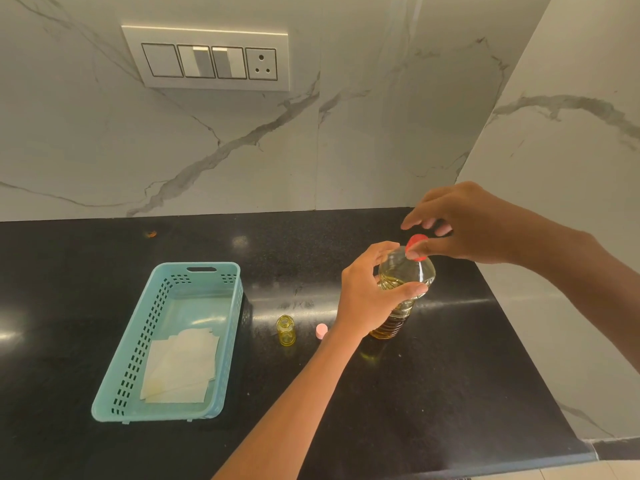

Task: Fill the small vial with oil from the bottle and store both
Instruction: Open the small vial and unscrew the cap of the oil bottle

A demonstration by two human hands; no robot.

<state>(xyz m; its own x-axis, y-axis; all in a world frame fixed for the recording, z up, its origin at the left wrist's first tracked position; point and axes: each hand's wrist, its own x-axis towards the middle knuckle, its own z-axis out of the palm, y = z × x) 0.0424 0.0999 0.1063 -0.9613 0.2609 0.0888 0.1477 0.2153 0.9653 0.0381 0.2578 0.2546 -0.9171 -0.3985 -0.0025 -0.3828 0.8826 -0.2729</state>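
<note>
Now curling left hand [367,289] round bottle [405,275] shoulder, pinching cap [417,244] above with right hand [467,223] thumb and fingers; probably handling slick, weighty, squeezable, favouring ribbed waist below fingers.

Left hand [366,293] grips bottle [408,271]; right hand [465,224] pinches red cap [416,242].

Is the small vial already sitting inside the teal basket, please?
No, the small vial stands uncapped on the black counter, outside the teal basket, with a pink cap beside it.
</note>
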